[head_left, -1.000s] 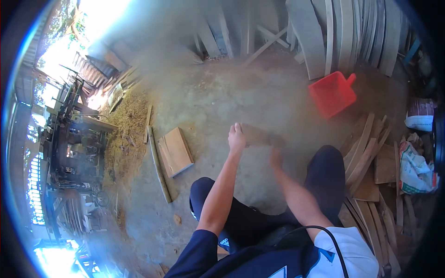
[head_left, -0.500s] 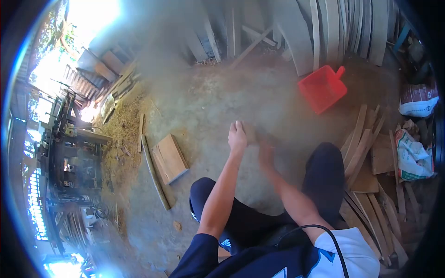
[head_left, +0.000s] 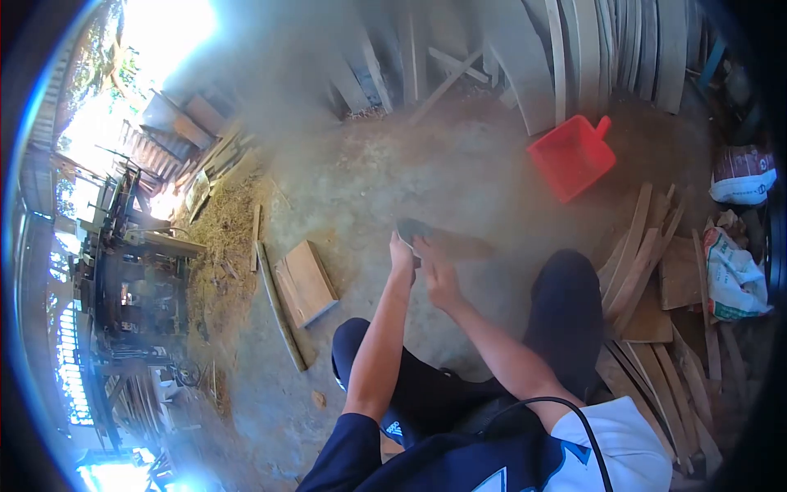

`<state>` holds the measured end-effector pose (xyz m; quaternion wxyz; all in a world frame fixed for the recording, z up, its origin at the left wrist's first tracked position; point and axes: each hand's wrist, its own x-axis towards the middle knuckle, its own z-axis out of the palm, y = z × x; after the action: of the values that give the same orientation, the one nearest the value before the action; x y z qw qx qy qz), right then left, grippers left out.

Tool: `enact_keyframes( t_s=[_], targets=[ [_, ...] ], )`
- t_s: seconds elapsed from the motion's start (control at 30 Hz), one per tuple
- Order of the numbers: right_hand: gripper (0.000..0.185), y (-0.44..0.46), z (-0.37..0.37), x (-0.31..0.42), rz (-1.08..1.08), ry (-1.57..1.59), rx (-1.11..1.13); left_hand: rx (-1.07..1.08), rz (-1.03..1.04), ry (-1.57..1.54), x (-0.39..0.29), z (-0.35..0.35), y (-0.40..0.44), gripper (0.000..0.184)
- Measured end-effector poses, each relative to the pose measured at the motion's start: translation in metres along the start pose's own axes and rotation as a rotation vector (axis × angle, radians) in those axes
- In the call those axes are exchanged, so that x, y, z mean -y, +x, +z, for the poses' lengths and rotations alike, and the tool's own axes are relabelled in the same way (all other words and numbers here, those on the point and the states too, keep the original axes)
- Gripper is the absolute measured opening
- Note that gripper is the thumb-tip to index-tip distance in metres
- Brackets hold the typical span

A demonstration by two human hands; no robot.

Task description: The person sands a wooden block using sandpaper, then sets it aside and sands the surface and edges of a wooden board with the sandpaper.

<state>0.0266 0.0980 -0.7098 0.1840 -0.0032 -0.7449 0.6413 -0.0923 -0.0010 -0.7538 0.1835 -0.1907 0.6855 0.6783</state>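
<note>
Out in front of my knees, my left hand has its fingers closed around a dark, flat piece, whose kind I cannot make out. My right hand is close beside it, fingers stretched out and apart, the tips at the near edge of the piece. Just right of the fingers a brownish smear shows over the floor; whether it is a shadow, dust or a thing in motion I cannot tell. To the left, a wooden block lies on the concrete floor alongside a long thin pole.
A red dustpan lies ahead on the right. Wood offcuts and sacks are heaped at the right. Long boards lean along the back. Sawdust and machinery are at the left. Haze blurs the upper middle.
Both hands have shifted left. The brownish face of the held piece now gives way to a dark one. My right hand, blurred before, is clearer and nearer the left hand.
</note>
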Motion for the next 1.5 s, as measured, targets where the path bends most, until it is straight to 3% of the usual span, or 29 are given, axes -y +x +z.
enact_keyframes(
  t_s=[0.07, 0.13, 0.2, 0.27, 0.33, 0.4, 0.47, 0.5, 0.57, 0.67, 0.73, 0.8, 0.83, 0.87, 0.9, 1.0, 1.1, 1.13, 1.2, 1.3, 1.4, 1.5],
  targets=[
    [0.042, -0.01, 0.005, -0.002, -0.016, -0.015, -0.011, 0.004, -0.068, -0.013, 0.0, -0.01, -0.006, 0.05],
    [0.042, -0.025, 0.008, -0.065, 0.005, -0.078, -0.094, -0.05, -0.121, 0.004, -0.024, -0.006, -0.036, 0.051],
    [0.041, -0.037, 0.003, -0.12, 0.291, -0.249, -0.142, -0.044, -0.12, -0.001, -0.019, -0.017, -0.034, 0.049],
    [0.041, -0.026, 0.002, -0.137, 0.477, -0.219, -0.127, -0.006, -0.129, -0.005, -0.026, -0.017, -0.046, 0.046],
    [0.041, -0.012, 0.004, -0.112, 0.464, -0.162, -0.083, 0.016, -0.112, 0.002, -0.031, -0.013, -0.052, 0.048],
    [0.041, 0.006, 0.007, -0.018, 0.25, -0.077, 0.0, 0.001, -0.019, 0.041, -0.018, -0.015, -0.045, 0.05],
    [0.041, 0.0, 0.006, -0.032, 0.129, -0.076, 0.003, -0.039, 0.156, 0.134, 0.005, -0.022, -0.026, 0.052],
    [0.042, 0.001, 0.004, -0.043, 0.057, -0.078, -0.005, -0.056, 0.079, 0.093, 0.005, -0.022, -0.028, 0.052],
    [0.041, -0.012, 0.005, -0.097, 0.263, -0.175, -0.129, -0.069, -0.074, 0.013, -0.001, -0.023, -0.04, 0.053],
    [0.041, -0.01, -0.022, -0.115, 0.564, -0.302, -0.233, -0.017, -0.064, 0.089, -0.013, -0.022, -0.054, 0.053],
    [0.041, -0.004, -0.018, -0.109, 0.587, -0.254, -0.222, -0.005, 0.003, 0.124, -0.01, -0.006, -0.056, 0.054],
    [0.041, 0.011, -0.007, -0.095, 0.363, -0.138, -0.162, -0.065, 0.072, 0.138, -0.021, -0.003, -0.064, 0.053],
    [0.042, 0.013, -0.004, -0.072, 0.232, -0.1, -0.127, -0.094, 0.23, 0.23, 0.008, -0.011, -0.034, 0.056],
    [0.042, 0.013, 0.001, -0.052, 0.107, -0.055, -0.095, -0.087, 0.196, 0.219, 0.002, -0.01, -0.044, 0.056],
    [0.042, 0.01, -0.006, -0.049, 0.276, -0.079, -0.01, -0.084, 0.165, 0.213, -0.016, -0.001, -0.061, 0.056],
    [0.043, -0.006, -0.015, -0.124, 0.38, -0.133, -0.091, -0.168, 0.159, 0.237, -0.017, 0.009, -0.065, 0.058],
    [0.044, -0.019, -0.024, -0.18, 0.614, -0.18, -0.158, -0.095, 0.195, 0.298, -0.03, 0.015, -0.087, 0.057],
    [0.046, -0.017, -0.026, -0.16, 0.611, -0.23, -0.287, -0.081, 0.228, 0.342, -0.026, 0.015, -0.082, 0.056],
    [0.034, 0.0, -0.019, -0.13, 0.367, -0.256, -0.278, -0.053, 0.284, 0.41, -0.017, 0.023, -0.072, 0.055],
    [0.042, 0.01, -0.031, -0.088, 0.266, -0.224, -0.247, -0.054, 0.273, 0.538, -0.045, 0.036, -0.096, 0.057],
    [0.05, 0.002, -0.046, -0.134, 0.495, -0.063, -0.183, 0.042, 0.299, 0.492, -0.036, 0.039, -0.094, 0.055],
    [0.049, -0.027, -0.035, -0.231, 0.405, -0.148, -0.434, 0.09, 0.472, 0.715, -0.036, 0.037, -0.098, 0.06]
  ],
)
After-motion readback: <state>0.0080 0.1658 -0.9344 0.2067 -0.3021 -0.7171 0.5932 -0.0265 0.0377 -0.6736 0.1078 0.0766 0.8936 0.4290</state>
